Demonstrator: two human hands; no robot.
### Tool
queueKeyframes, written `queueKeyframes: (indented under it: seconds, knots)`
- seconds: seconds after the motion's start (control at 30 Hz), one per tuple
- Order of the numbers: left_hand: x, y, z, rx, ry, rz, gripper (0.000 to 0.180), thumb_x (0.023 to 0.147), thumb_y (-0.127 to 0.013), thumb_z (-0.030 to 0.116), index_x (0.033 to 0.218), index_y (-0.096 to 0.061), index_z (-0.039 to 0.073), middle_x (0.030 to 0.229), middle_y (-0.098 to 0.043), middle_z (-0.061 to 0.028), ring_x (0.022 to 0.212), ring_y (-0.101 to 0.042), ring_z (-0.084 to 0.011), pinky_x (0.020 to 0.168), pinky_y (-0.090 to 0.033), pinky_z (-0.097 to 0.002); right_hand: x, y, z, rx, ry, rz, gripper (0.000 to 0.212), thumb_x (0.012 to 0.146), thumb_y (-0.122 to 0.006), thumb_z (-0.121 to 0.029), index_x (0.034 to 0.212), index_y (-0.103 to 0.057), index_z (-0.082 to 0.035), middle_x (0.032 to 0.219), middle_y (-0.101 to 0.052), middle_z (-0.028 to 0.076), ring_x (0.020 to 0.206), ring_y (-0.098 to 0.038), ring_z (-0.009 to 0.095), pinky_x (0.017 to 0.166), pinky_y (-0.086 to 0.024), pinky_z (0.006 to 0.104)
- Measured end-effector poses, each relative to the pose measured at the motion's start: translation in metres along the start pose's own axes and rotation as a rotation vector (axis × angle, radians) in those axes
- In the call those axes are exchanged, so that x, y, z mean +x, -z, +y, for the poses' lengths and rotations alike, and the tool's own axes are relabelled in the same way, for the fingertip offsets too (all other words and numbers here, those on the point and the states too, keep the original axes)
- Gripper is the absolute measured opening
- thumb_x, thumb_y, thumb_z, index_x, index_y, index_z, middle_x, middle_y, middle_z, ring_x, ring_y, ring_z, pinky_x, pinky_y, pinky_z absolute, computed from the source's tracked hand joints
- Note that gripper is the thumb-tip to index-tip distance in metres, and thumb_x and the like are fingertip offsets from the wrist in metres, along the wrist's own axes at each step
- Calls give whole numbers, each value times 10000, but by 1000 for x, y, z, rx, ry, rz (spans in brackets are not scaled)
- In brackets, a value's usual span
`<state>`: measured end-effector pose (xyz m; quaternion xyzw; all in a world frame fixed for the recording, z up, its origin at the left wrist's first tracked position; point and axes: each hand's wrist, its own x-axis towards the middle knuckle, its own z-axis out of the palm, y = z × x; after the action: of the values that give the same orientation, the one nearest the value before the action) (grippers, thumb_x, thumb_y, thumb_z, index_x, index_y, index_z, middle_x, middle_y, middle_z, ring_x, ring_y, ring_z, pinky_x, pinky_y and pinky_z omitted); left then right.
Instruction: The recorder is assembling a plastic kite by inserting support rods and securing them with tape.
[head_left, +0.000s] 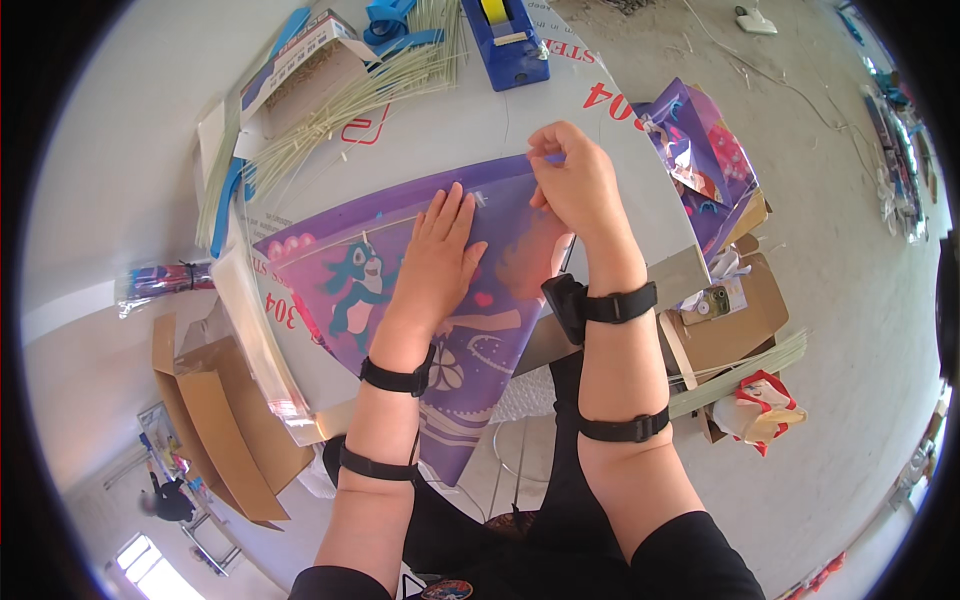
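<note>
A purple triangular printed kite sheet lies across the table, its pointed end hanging over the near edge. A blue cartoon animal is printed on its left part. A thin pale rod runs along the far side, just inside the sheet's edge. My left hand presses flat on the sheet, fingers stretched out over the rod's line. A small clear strip, perhaps tape, shows beside its fingertips. At the sheet's far right corner my right hand is closed in a pinch; whatever it holds is hidden.
A blue tape dispenser stands at the table's far edge. Left of it lie many thin pale rods and blue strips. More purple printed sheets sit to the right. Open cardboard boxes flank the table.
</note>
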<state>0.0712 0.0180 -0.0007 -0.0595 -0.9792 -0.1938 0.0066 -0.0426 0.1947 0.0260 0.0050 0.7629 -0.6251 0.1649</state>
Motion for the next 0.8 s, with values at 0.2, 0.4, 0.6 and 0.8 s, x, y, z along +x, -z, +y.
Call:
queueKeyframes:
  seconds: [0.2, 0.4, 0.6, 0.8]
  knots:
    - [0, -6, 10, 117, 61, -131, 615, 957, -524, 376, 1479, -334, 111, 1557, -230, -183, 1430, -229, -382, 1126, -235, -549, 1, -1, 3, -49, -7, -68, 147, 858, -563, 19, 1001, -595, 28, 850, -659, 130, 575, -653, 186, 507, -496, 301]
    - [1, -6, 20, 145, 95, -125, 674, 927, -541, 468, 1489, -338, 158, 1558, -211, -205, 1427, -212, -414, 1117, -215, -586, 0, -1, 2, -25, -10, -48, 135, 858, -564, 14, 988, -597, 30, 804, -654, 117, 586, -653, 180, 519, -506, 299]
    - [4, -7, 38, 200, 150, -116, 696, 896, -541, 542, 1474, -379, 189, 1559, -212, -201, 1442, -191, -392, 1111, -184, -619, 1, -1, 7, 4, -3, -26, 135, 853, -565, 8, 982, -602, 31, 800, -652, 112, 587, -654, 178, 523, -510, 296]
    - [6, -14, 34, 145, 104, -65, 728, 911, -512, 540, 1481, -346, 118, 1564, -233, -161, 1446, -210, -347, 1119, -163, -619, 1, 1, 3, 14, -6, -8, 127, 851, -563, 11, 967, -606, 38, 782, -650, 112, 583, -653, 179, 525, -510, 292]
